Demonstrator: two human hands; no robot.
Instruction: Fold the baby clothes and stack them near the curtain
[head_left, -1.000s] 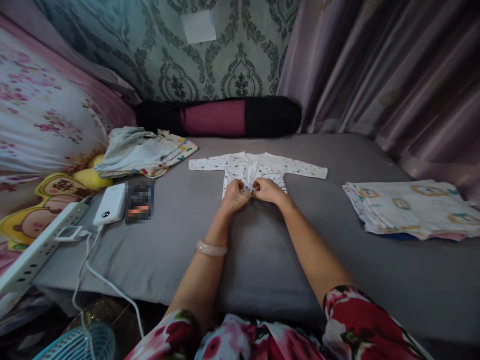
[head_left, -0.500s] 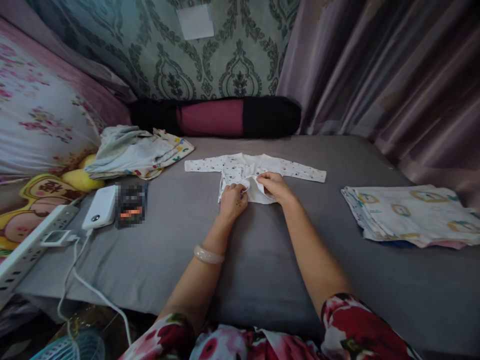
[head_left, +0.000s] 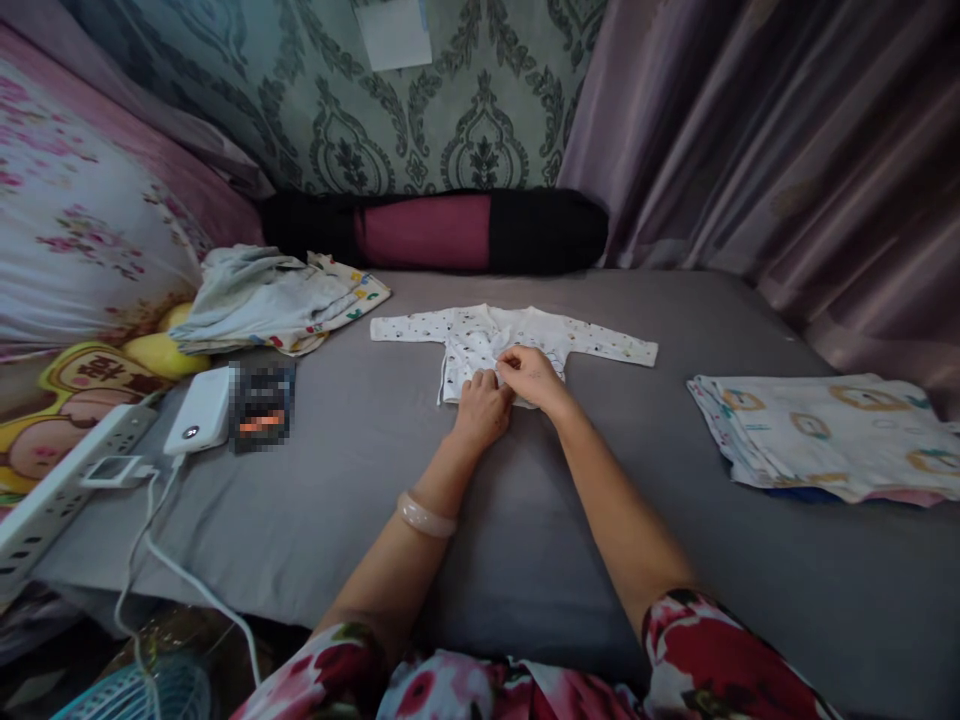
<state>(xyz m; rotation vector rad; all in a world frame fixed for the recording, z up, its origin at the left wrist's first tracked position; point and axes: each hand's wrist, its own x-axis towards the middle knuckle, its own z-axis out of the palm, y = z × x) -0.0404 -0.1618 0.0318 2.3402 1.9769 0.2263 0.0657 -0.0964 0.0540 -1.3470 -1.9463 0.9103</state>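
A small white baby shirt (head_left: 469, 345) with a fine dark print lies spread on the grey bed sheet (head_left: 360, 480), its long sleeves stretched out to both sides. My left hand (head_left: 484, 408) is closed at the middle of its lower front, fingers curled over the hem. Just above and to the right, my right hand (head_left: 531, 378) pinches the cloth of the front with thumb and forefinger. The two hands touch or nearly touch, and they hide part of the hem and the overlapping front.
Folded cloths (head_left: 832, 430) are stacked at the right, and a loose pile of clothes (head_left: 262, 300) lies at the left. A white power bank (head_left: 199, 408), a power strip (head_left: 71, 490) and cables sit on the near left. A black and maroon bolster (head_left: 427, 232) lines the wall.
My right hand lifted the right front flap, then laid it back down and moved left beside my left hand. My left hand shifted slightly right along the hem.
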